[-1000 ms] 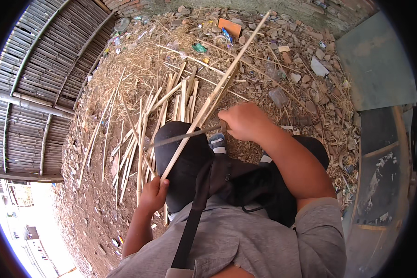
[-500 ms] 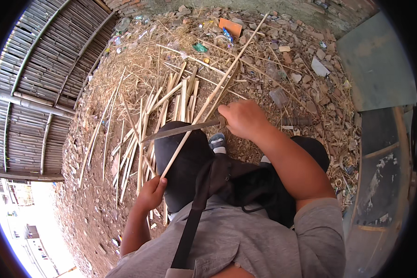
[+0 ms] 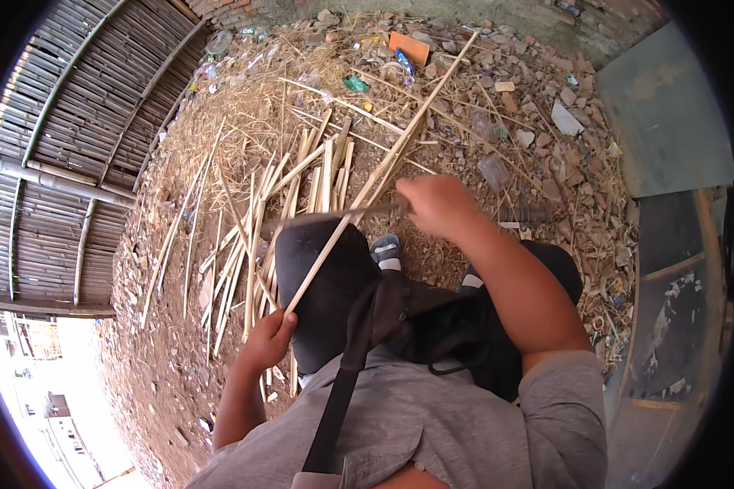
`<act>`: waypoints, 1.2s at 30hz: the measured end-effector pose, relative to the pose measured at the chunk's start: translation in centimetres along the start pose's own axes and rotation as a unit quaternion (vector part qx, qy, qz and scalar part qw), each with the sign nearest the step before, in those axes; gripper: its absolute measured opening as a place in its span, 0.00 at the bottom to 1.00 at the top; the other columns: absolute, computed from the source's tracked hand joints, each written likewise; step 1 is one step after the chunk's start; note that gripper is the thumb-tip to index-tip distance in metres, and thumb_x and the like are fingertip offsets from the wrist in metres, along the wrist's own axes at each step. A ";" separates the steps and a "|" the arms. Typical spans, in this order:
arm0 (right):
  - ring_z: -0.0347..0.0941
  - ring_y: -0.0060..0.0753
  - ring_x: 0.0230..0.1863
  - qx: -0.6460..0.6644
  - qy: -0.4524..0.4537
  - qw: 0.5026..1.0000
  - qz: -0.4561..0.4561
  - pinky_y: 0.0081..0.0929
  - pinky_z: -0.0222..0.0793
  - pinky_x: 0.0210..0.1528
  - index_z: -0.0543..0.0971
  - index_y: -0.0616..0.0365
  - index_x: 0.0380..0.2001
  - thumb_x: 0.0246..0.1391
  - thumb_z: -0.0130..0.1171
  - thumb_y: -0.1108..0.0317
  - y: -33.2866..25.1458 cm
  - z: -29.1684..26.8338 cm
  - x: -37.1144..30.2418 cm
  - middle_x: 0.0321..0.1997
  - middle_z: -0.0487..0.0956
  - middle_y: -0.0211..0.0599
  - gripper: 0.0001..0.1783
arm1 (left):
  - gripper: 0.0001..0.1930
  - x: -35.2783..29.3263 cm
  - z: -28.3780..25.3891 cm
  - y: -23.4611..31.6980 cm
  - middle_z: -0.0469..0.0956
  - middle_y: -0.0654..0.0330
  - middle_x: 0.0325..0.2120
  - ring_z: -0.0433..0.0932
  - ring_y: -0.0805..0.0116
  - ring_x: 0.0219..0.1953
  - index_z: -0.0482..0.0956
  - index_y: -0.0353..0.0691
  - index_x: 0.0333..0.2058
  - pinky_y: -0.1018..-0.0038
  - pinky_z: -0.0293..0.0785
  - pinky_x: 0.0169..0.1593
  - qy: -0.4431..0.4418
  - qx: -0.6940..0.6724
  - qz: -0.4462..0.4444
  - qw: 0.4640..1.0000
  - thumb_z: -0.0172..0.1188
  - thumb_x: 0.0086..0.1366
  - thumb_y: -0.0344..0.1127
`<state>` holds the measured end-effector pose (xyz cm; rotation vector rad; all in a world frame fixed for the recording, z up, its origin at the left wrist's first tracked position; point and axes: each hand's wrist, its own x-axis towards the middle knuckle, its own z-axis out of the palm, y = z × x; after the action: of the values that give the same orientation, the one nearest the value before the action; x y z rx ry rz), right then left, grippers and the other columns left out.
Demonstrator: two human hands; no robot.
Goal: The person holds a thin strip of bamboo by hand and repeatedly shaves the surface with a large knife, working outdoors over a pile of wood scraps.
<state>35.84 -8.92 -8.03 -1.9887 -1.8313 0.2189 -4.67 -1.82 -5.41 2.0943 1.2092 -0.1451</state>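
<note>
A long, pale bamboo strip (image 3: 318,269) slants from my left hand (image 3: 269,341) up and right toward the far rubble. My left fingers and thumb are closed round its near end, beside my black-clad left knee. In my right hand (image 3: 440,207) is the handle of a long-bladed knife (image 3: 310,218), probably a machete; the blade is smeared by motion. It points left and crosses the strip just above the knee. Whether the edge touches the strip I cannot tell. Beyond the knee lies a loose pile of split bamboo strips (image 3: 328,175).
A bamboo-slat wall (image 3: 73,106) stands at the left. Grey sheet panels (image 3: 665,114) lean at the right. Broken bricks, dry straw, a green plastic scrap (image 3: 355,84) and an orange piece (image 3: 409,49) litter the ground. My sandalled foot (image 3: 386,249) shows between the knees.
My right hand has shifted slightly to the right, and the knife blade has moved a little farther up along the strip, now blurred. My left hand keeps its hold on the strip's near end.
</note>
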 end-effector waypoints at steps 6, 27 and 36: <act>0.81 0.55 0.42 0.085 0.035 0.970 0.223 0.48 0.77 0.45 0.79 0.59 0.43 0.48 0.64 0.66 4.4 -2.5 1.2 0.36 0.83 0.51 0.17 | 0.26 0.1 -0.5 0.5 0.74 0.52 0.22 0.73 0.60 0.27 0.74 0.33 0.32 0.63 0.70 0.35 -0.009 -0.026 0.001 1.000 0.46 0.77 0.54; 0.80 0.53 0.34 0.045 0.027 0.993 0.108 0.47 0.74 0.37 0.79 0.56 0.37 0.52 0.65 0.63 0.8 -2.2 -0.1 0.30 0.82 0.45 0.12 | 0.26 0.4 -0.4 -0.5 0.73 0.59 0.21 0.72 0.68 0.27 0.73 0.34 0.30 0.67 0.70 0.34 -0.048 -0.076 -0.022 0.996 0.45 0.77 0.54; 0.81 0.51 0.39 0.119 0.044 0.982 0.143 0.48 0.76 0.41 0.80 0.52 0.37 0.49 0.65 0.68 4.2 -0.7 1.0 0.32 0.82 0.45 0.10 | 0.27 0.5 -0.2 0.2 0.73 0.55 0.21 0.72 0.64 0.27 0.73 0.32 0.32 0.64 0.69 0.35 -0.014 -0.050 0.016 0.999 0.44 0.77 0.53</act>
<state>40.05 -8.24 -8.97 -2.0470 -1.3884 0.4095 -4.31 -1.41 -5.33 2.0162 1.1437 -0.0962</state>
